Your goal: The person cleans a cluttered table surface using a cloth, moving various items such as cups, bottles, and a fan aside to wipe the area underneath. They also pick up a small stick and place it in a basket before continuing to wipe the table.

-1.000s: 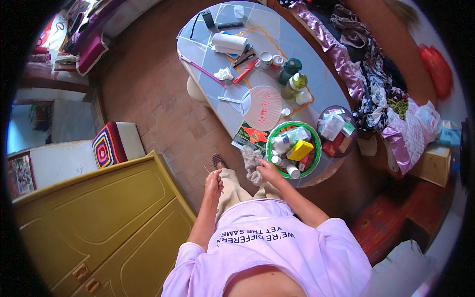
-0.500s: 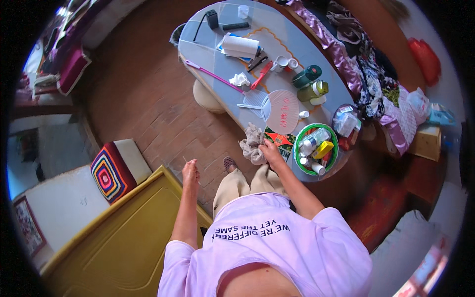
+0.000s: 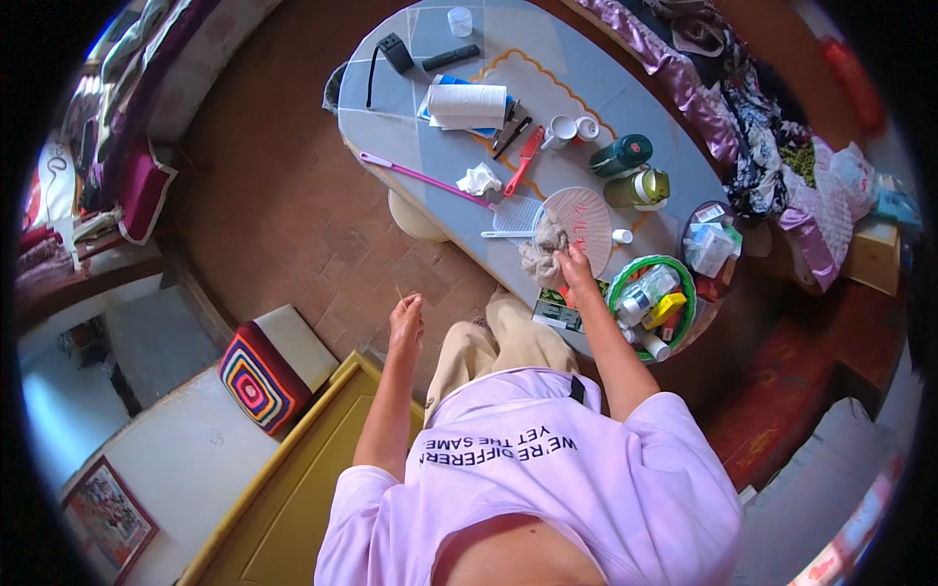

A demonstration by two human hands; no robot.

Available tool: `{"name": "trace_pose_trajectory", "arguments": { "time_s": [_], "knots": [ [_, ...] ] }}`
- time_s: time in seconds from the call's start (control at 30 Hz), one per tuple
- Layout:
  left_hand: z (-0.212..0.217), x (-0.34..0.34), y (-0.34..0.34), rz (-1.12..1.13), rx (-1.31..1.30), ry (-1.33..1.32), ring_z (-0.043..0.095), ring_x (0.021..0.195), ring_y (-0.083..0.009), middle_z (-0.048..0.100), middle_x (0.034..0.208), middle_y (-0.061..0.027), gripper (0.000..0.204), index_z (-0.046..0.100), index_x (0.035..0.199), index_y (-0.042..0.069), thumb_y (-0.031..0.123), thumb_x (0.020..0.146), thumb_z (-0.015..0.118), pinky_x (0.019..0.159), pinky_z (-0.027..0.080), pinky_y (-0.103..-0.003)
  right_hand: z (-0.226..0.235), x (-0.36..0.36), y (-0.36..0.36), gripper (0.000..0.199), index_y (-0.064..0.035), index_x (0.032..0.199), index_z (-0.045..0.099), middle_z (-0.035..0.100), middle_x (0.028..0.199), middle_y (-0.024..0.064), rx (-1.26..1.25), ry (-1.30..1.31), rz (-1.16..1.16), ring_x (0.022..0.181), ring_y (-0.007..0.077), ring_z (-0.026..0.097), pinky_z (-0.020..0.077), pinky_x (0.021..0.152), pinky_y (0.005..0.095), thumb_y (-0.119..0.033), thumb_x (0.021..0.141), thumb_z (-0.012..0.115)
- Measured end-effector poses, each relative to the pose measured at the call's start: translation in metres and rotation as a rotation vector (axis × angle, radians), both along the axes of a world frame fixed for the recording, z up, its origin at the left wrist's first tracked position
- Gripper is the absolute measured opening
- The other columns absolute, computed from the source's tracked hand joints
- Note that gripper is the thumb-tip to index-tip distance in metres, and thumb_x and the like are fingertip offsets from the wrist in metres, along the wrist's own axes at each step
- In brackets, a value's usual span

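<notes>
Right hand (image 3: 575,264) has moved onto the table (image 3: 440,146) — fingers closed on a grey cloth (image 3: 543,252) beside the round fan (image 3: 584,217). Left hand (image 3: 405,322) has swung clear, pinching a thin stick (image 3: 400,293) — wiping appears underway.

Crumpled grey cloth (image 3: 540,256) on table edge, thin stick (image 3: 399,292) upright

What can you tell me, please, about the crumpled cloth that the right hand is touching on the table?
The cloth is a greyish-beige rag, soft and bunched into a loose wad with folds. It lies at the near edge of the grey oval table, partly over the round pale pink fan and beside the mesh head of the pink fly swatter. The right hand presses its fingers on its right side; the left hand is away from it.
</notes>
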State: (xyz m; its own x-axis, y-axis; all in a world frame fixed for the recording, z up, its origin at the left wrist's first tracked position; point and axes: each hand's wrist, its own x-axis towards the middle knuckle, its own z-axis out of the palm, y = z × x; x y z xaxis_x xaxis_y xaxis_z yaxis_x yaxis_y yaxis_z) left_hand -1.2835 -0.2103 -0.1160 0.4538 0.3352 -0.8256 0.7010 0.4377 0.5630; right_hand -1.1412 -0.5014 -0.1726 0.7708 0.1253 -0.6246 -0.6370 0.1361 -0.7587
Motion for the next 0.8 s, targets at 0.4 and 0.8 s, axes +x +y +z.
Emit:
{"name": "trace_pose_trajectory", "arguments": {
  "time_s": [0.4,0.8],
  "knots": [
    [-0.058,0.18,0.097,-0.281,0.29,-0.142,0.035,0.044,-0.0042,0.043,0.058,0.005,0.03,0.053,0.098,0.007,0.028,0.077,0.059,0.037,0.027,-0.019,-0.025,0.087,0.017,0.033,-0.0047,0.114,0.046,0.055,0.102,0.0027,0.01,0.112,-0.227,0.091,0.0125,0.052,0.0411,0.079,0.0261,-0.008,0.082,0.048],
    [-0.171,0.381,0.175,-0.618,0.671,-0.083,0.057,0.081,-0.0212,0.061,0.086,-0.0143,0.041,0.058,0.098,-0.002,0.032,0.074,0.058,0.072,0.044,-0.032,-0.098,0.149,0.068,0.032,-0.0034,0.11,0.05,0.055,0.101,0.003,-0.044,0.152,-0.335,0.091,0.0116,0.052,0.0394,0.08,0.0243,-0.015,0.08,0.054]
  ]
}}
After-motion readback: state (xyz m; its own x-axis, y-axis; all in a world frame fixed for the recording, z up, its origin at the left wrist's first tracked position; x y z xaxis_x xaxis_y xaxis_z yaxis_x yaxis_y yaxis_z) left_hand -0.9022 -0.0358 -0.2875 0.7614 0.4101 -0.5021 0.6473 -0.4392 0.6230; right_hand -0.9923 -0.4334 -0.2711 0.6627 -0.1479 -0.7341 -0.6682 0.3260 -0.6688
